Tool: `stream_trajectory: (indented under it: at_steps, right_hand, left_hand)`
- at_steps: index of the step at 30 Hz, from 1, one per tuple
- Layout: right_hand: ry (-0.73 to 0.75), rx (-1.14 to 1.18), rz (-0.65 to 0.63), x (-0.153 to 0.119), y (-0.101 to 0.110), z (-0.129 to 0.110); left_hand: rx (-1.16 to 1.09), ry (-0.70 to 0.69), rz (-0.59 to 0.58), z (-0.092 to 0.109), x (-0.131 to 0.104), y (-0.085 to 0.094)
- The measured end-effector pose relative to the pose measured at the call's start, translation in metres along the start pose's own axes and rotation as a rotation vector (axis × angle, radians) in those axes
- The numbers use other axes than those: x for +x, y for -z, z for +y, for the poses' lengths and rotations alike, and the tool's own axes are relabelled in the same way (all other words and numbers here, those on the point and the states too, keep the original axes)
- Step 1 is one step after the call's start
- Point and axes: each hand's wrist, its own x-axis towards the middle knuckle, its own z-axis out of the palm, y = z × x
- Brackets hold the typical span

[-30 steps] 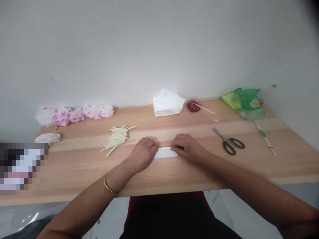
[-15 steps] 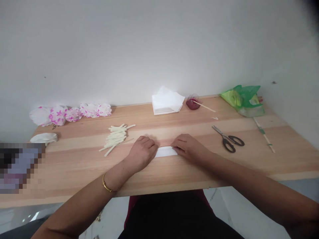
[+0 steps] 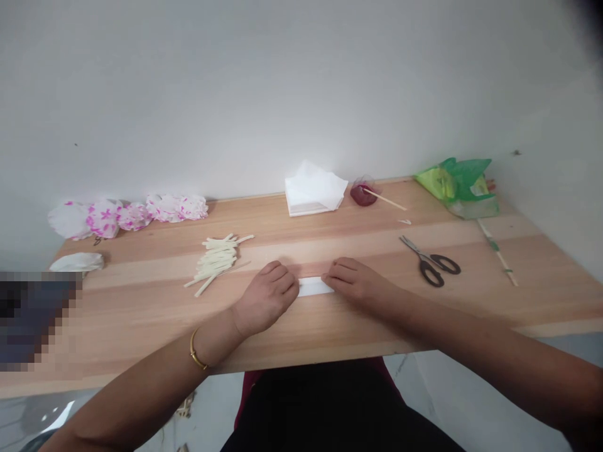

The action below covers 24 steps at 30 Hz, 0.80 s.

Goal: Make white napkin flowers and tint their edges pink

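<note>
A narrow folded strip of white paper [image 3: 315, 287] lies flat near the middle of the wooden table. My left hand [image 3: 269, 295] is closed at the strip's left end, its fingers curled and pressed on the paper. At the right end, my right hand [image 3: 355, 282] grips the paper's upper edge with its fingers together. Both thumbs are mostly hidden. Behind the hands stands a stack of white paper sheets [image 3: 313, 191]. Left of my left hand is a pile of pale sticks [image 3: 219, 257].
Black-handled scissors [image 3: 431, 260] lie to the right on the table [image 3: 155, 326]. Farther back are a dark red container [image 3: 363, 193] with a stick, a green plastic bag [image 3: 464, 188] and a thin stick [image 3: 499, 257]. Pink-and-white paper bundles [image 3: 127, 216] line the back left.
My left hand has shifted slightly down and its fingers are more curled. My right hand's fingers have moved a little along the strip. The view has shifted slightly.
</note>
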Motion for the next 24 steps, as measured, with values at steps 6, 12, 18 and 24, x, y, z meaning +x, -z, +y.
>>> stream_trajectory:
  at_steps: [6, 12, 18, 24]
  right_hand:
    - [0.017, -0.089, -0.024, -0.005, 0.000, -0.005]
    - [-0.030, -0.096, -0.072, -0.008, 0.004, -0.005]
    - [-0.175, -0.002, -0.043, -0.004, 0.009, -0.004]
    - [-0.111, -0.027, -0.029, -0.007, 0.004, 0.000]
  left_hand:
    - [0.042, -0.062, 0.028, 0.002, 0.000, -0.003]
    - [0.026, -0.074, -0.042, 0.005, 0.002, 0.001]
    - [0.014, 0.081, -0.004, 0.007, -0.011, -0.007]
    - [0.009, 0.197, 0.076, -0.007, -0.023, -0.010]
